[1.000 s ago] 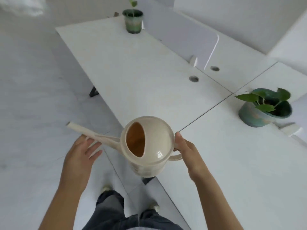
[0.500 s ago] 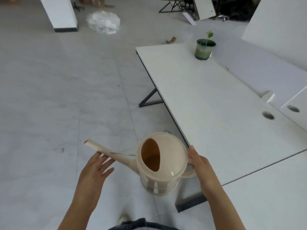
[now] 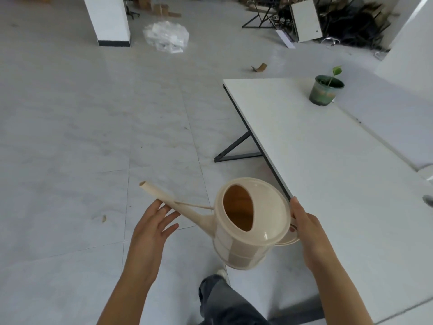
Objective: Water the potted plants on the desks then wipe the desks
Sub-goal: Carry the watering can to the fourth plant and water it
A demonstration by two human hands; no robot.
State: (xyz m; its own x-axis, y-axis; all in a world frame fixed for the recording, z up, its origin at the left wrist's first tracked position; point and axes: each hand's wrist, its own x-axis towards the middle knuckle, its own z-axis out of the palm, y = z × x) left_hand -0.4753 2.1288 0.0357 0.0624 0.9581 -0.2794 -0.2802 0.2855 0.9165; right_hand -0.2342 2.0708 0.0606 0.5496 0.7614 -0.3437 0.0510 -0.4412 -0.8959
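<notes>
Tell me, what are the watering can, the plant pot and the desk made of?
Watering can: looks like moulded plastic, cream and glossy, with a bright highlight on its domed top.
Plant pot: mottled green, perhaps glazed ceramic; plastic can't be ruled out.
Desk: smooth matt white top, likely laminate board.

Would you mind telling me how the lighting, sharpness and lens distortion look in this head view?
Head view: soft, even daylight, with only a soft shadow under the desk; a small glare spot on the lid of the watering can; the pillar and the wall lean apart from wide-angle stretch; the potted plant is fairly sharp; the far clutter is dark, with little detail.
</notes>
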